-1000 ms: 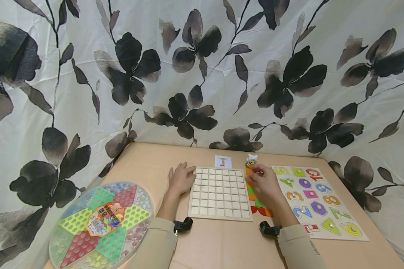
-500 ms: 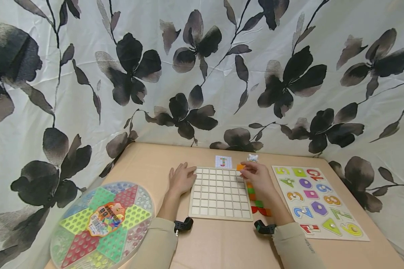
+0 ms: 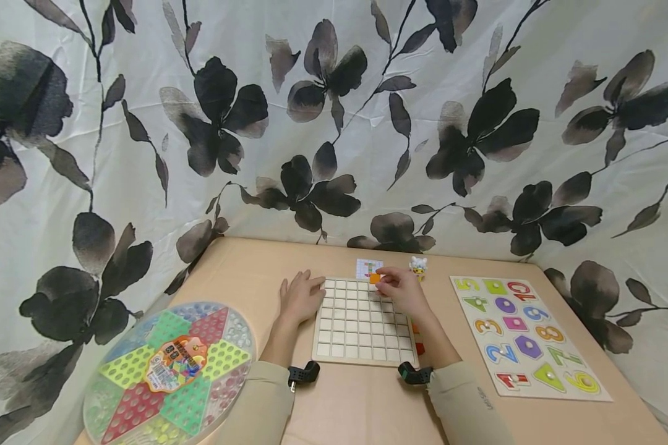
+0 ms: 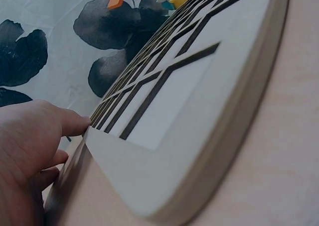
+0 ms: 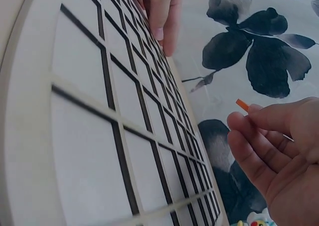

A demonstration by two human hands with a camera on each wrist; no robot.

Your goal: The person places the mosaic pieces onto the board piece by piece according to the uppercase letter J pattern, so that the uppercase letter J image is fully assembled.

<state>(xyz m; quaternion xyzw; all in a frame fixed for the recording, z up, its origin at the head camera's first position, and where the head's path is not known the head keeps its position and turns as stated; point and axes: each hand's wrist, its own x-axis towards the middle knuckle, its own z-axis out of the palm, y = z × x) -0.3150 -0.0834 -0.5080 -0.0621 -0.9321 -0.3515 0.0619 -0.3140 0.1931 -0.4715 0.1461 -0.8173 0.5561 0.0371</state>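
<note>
Head view: the right hand [image 3: 403,293] pinches an orange tile [image 3: 375,279] between thumb and finger, over the far edge of a pale gridded board [image 3: 348,330], just in front of a small patterned card [image 3: 365,267]. At the board's far left corner lies the left hand [image 3: 302,298], its fingers released and spread, grasping nothing. A few red and orange pieces [image 3: 420,348] show along the board's right side, partly hidden by the right forearm, while a small white-topped figurine [image 3: 418,266] stands beyond that hand. Farther right lies a number puzzle [image 3: 524,366]; on the left is a round star-patterned game board [image 3: 130,405]. All rest on a tan table [image 3: 362,402] before a floral curtain [image 3: 312,130].

Left wrist view: one digit of the left hand reaches straight out and touches the gridded board's edge, without curling round it. At the top, the orange tile sits in the right hand's fingertips, apart from the board.

Right wrist view: the tile appears nearly edge-on, gripped at the fingertips, with the remaining fingers bent loosely beneath. Left-hand fingers rest at the board's opposite edge, and the figurine peeks in at the bottom.
</note>
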